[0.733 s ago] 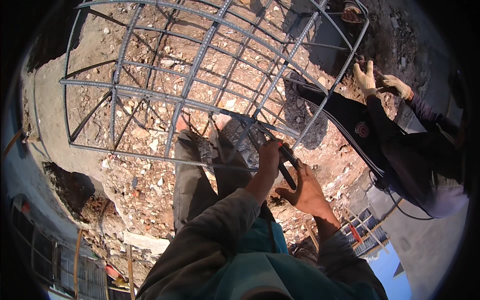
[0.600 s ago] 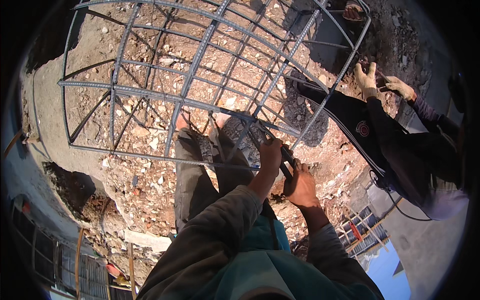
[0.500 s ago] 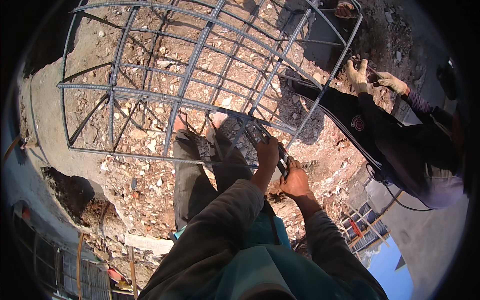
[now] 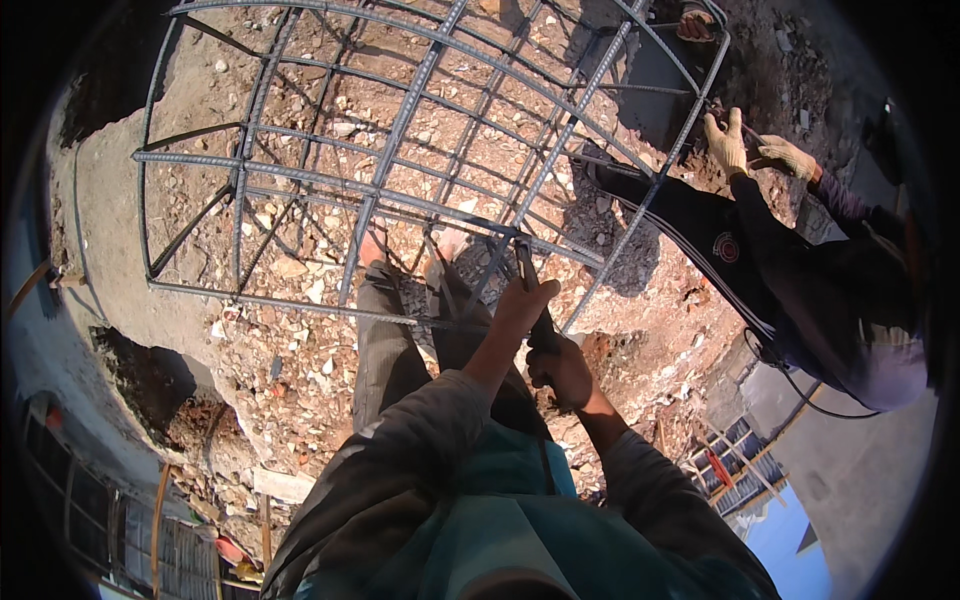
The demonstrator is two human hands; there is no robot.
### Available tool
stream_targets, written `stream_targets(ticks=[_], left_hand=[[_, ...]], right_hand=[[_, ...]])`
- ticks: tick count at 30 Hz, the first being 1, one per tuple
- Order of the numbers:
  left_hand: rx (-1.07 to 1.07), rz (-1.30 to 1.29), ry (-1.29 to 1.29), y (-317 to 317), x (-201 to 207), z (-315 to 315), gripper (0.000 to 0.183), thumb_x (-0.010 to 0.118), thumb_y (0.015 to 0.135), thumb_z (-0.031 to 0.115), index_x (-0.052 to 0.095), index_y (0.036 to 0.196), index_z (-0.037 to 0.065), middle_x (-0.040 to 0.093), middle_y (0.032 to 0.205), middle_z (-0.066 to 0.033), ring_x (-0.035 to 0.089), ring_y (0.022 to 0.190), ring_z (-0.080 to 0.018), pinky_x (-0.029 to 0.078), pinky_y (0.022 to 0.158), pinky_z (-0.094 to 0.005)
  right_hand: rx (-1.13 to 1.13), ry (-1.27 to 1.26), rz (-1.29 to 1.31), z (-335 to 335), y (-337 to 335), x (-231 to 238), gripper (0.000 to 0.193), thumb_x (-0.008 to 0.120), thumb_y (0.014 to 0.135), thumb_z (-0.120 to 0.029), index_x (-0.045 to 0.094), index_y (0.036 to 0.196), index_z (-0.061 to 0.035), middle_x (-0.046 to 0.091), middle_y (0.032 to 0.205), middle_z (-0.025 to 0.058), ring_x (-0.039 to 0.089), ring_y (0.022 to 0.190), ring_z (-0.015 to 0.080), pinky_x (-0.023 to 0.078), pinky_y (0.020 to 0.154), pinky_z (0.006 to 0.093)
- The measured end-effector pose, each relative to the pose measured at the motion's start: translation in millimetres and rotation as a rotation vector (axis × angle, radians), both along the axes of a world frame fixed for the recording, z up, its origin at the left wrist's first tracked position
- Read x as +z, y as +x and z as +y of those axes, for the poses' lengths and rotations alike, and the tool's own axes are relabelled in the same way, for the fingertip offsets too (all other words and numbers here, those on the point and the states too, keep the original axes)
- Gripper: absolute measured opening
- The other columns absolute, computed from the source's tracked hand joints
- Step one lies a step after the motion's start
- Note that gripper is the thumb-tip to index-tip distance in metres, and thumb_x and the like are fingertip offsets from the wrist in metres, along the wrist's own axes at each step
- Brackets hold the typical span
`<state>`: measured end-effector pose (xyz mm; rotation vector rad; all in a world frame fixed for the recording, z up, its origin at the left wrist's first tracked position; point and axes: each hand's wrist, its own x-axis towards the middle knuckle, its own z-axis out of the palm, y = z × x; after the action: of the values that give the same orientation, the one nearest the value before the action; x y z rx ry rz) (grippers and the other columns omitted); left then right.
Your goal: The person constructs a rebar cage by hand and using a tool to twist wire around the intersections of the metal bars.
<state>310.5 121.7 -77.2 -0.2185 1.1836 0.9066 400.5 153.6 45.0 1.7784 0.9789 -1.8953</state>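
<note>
A cage of ribbed steel rebar (image 4: 400, 118) stretches across the view ahead of me. At its near side I hold a long dark hand tool (image 4: 545, 330), tilted, with its upper end up against the bars near a crossing. My left hand (image 4: 520, 308) is closed around its upper part, the thumb lying to the right. Lower down, my right hand (image 4: 562, 372) is wrapped round the bottom end. Fingers cover much of the tool, so its exact kind cannot be made out.
Rubble ground (image 4: 300, 340) lies under the cage, and my legs stand close to its near bars. On the right a co-worker in dark clothes and pale gloves (image 4: 728, 145) works beside the cage. A pit (image 4: 150, 375) opens at the left.
The tool has swung more upright. My right hand has moved down and slightly left with its end, and my left hand has shifted a little left and down.
</note>
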Motion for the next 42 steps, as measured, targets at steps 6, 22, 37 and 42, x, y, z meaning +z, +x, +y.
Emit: stream_targets(ticks=[6, 22, 37, 42], left_hand=[[0.683, -0.847, 0.224, -14.3, 5.6, -9.1, 0.025, 0.062, 0.089, 0.021, 0.056, 0.107, 0.006, 0.061, 0.083, -0.0067, 0.063, 0.077, -0.0225, 0.052, 0.069, -0.0379], [0.566, -0.159, -0.335, 8.2, 36.4, 65.1, 0.012, 0.054, 0.081, 0.004, 0.056, 0.076, -0.006, 0.059, 0.065, -0.0132, 0.063, 0.051, -0.0253, 0.049, 0.042, -0.0329], [0.459, -0.527, -0.079, -13.9, 8.7, 16.7, 0.006, 0.050, 0.087, 0.006, 0.049, 0.081, 0.004, 0.053, 0.069, -0.0075, 0.056, 0.056, -0.0223, 0.049, 0.051, -0.0429], [0.344, -0.132, -0.331, 8.4, 21.3, 41.9, 0.007, 0.053, 0.086, 0.009, 0.051, 0.083, 0.003, 0.053, 0.070, -0.0072, 0.056, 0.053, -0.0208, 0.049, 0.048, -0.0385]], right_hand=[[-0.731, -0.353, 0.311, -10.9, -15.4, 10.0, 0.037, 0.056, 0.080, -0.015, 0.056, 0.112, 0.0037, 0.061, 0.085, 0.0114, 0.061, 0.066, 0.0217, 0.050, 0.058, 0.0318], [1.232, 0.655, -0.404, 54.6, -21.0, 46.5, 0.052, 0.060, 0.090, -0.037, 0.051, 0.106, 0.0122, 0.061, 0.086, 0.0304, 0.063, 0.077, 0.0431, 0.050, 0.069, 0.0476], [0.063, 0.162, -0.257, -14.0, 0.4, 25.8, 0.059, 0.040, 0.097, -0.050, 0.060, 0.103, 0.0060, 0.067, 0.081, 0.0149, 0.067, 0.069, 0.0286, 0.049, 0.055, 0.0348], [0.653, 0.919, -0.172, -25.9, -2.6, 38.5, 0.047, 0.048, 0.097, -0.031, 0.053, 0.116, 0.0110, 0.061, 0.090, 0.0293, 0.059, 0.083, 0.0490, 0.047, 0.074, 0.0503]])
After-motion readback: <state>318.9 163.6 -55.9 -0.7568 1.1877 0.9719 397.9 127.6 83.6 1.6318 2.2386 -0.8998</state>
